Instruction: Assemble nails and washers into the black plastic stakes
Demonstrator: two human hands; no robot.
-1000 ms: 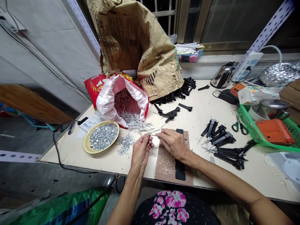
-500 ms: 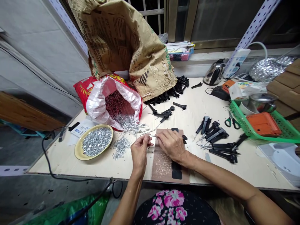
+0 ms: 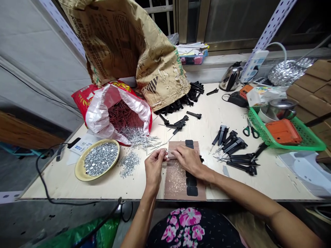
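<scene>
My left hand (image 3: 154, 169) pinches a thin metal rod (image 3: 167, 151) near the left edge of a brown board (image 3: 176, 189). Curled over the board's upper part, my right hand (image 3: 188, 159) has its fingertips at the rod's other end; what else they hold is hidden. Square black pads (image 3: 192, 191) run down the board's right side, beside pale crumbs. To the left, loose washers (image 3: 129, 163) lie by a yellow bowl (image 3: 79, 168) full of washers. Long silver nails (image 3: 141, 137) spill from a red and white bag (image 3: 99, 115). Black plastic pieces with metal tips (image 3: 234, 146) lie at the right.
A torn paper sack (image 3: 165, 75) stands at the back, with black pieces (image 3: 178, 103) at its mouth. Scissors (image 3: 250, 130), a green basket (image 3: 314, 137), a metal kettle (image 3: 231, 77) and a clear plastic tray (image 3: 302, 174) are on the right side of the table (image 3: 147, 193).
The view has shifted slightly, so the table's objects appear a little further left. Both hands stay together at the rod, and my right hand is slightly more drawn in.
</scene>
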